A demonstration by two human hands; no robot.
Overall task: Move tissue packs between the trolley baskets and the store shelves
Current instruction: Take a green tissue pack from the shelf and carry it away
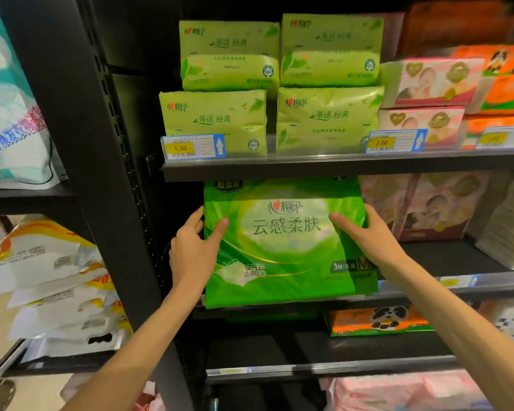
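A large bright green tissue pack (285,241) stands upright at the front edge of the middle shelf (445,256), its printed face turned outward with big Chinese lettering across a pale swirl. It leans slightly, its bottom edge overhanging the shelf lip and its top tucked under the shelf above. The left hand (190,250) grips its left side, thumb on the front; the right hand (368,232) holds its right side the same way.

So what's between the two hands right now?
In the head view, the big green tissue pack spans the gap; the left hand and right hand grip its two sides.
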